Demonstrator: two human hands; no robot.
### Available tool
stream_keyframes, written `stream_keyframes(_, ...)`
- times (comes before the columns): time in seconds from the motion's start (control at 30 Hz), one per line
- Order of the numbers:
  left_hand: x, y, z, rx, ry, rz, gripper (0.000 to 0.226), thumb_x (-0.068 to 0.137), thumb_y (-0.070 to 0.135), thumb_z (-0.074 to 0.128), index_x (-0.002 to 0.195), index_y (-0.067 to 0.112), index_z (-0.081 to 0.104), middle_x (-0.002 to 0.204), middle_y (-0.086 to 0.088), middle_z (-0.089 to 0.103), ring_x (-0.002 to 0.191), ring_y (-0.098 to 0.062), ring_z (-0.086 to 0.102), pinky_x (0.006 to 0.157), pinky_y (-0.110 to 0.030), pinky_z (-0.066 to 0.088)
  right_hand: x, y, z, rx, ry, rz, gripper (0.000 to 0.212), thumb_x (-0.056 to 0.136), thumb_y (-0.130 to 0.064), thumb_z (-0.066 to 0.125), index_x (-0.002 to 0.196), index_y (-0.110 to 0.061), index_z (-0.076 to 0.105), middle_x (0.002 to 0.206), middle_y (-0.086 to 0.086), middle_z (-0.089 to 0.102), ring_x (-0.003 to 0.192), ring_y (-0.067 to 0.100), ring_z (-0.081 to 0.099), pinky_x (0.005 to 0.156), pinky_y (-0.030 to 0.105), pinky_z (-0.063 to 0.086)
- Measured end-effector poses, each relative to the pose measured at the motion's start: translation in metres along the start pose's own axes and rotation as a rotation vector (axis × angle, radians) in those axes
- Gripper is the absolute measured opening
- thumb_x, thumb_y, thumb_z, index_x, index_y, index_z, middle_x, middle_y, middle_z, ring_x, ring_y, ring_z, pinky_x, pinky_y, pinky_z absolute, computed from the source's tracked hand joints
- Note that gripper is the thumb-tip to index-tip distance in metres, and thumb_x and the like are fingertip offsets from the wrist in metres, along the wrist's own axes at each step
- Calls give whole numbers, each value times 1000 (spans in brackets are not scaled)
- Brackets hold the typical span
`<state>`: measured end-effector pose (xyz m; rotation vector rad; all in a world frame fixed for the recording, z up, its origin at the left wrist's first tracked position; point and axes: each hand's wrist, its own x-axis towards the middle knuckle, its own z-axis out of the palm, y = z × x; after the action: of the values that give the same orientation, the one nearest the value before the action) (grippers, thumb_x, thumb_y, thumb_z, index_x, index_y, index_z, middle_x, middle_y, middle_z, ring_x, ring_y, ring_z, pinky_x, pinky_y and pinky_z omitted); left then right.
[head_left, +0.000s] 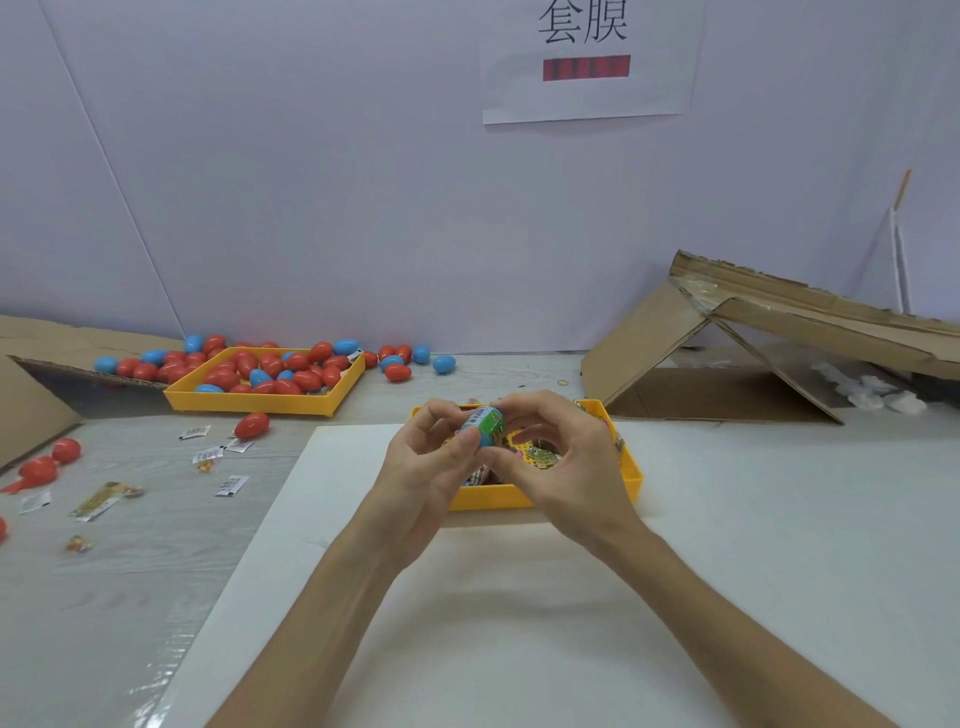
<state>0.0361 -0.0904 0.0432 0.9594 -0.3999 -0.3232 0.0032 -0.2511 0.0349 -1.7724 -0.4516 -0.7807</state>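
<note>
Blue egg (485, 427) snug between curled fingers (457, 447) of left hand (423, 470) and right hand (569, 462).

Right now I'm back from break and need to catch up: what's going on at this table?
A person holds a blue egg with both hands, the left hand and right hand pinching it above a yellow tray of printed wrappers. A green printed sleeve sits around the egg. Bare red and blue eggs fill a second yellow tray at far left.

You can read "套膜" in large black characters on the white paper sign (587, 62) on the far wall; its red strip is blurred.
</note>
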Motion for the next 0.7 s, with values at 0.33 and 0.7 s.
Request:
stream_keyframes(0.33,0,-2,3,-68,-27,-43,27,81,9,70,104,21,76,114,-15,68,105,-29,70,77,-32,59,0,1,3,-101,26,-95,46,79,-23,82,119,-14,61,115,-4,61,109,15,62,83,23,55)
stream_keyframes(0.7,1,-9,6,-93,14,-54,89,46,34,102,122,5,66,124,-24,65,107,-31,69,83,-32,60,-2,-4,5,-188,-32,-130,29,89,-19,73,116,-13,68,98,-5,72,90,12,68,78,32,55)
